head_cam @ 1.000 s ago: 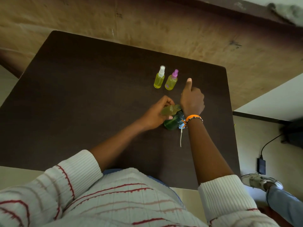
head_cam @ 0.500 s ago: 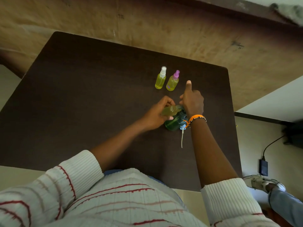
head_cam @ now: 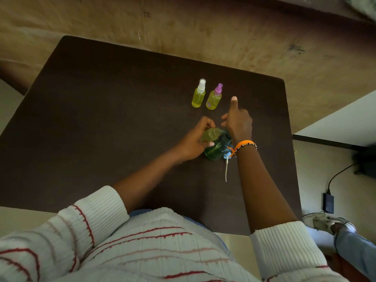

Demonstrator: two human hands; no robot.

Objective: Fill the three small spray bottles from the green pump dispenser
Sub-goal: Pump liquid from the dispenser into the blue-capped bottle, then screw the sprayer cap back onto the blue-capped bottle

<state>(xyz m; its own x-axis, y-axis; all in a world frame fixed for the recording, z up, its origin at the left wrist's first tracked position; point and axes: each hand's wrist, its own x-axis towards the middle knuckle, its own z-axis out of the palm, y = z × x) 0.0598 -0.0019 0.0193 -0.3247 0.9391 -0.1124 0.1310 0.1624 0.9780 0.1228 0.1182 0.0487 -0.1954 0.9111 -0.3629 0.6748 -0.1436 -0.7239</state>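
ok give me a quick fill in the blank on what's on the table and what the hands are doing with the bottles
1. The capped spray bottle next to the one with the white top has a ____ top.
2. The left hand holds the third small bottle, which has no ____ on it.
3. The right hand, above the green pump dispenser, wears an ____ bracelet at the wrist.
4. A blue spray top with its white tube lies on the ____.

Missing words: purple; cap; orange; table

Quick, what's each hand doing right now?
Left hand: holding a small bottle at the green dispenser.
Right hand: on the dispenser's pump, thumb up; grip cannot be told.
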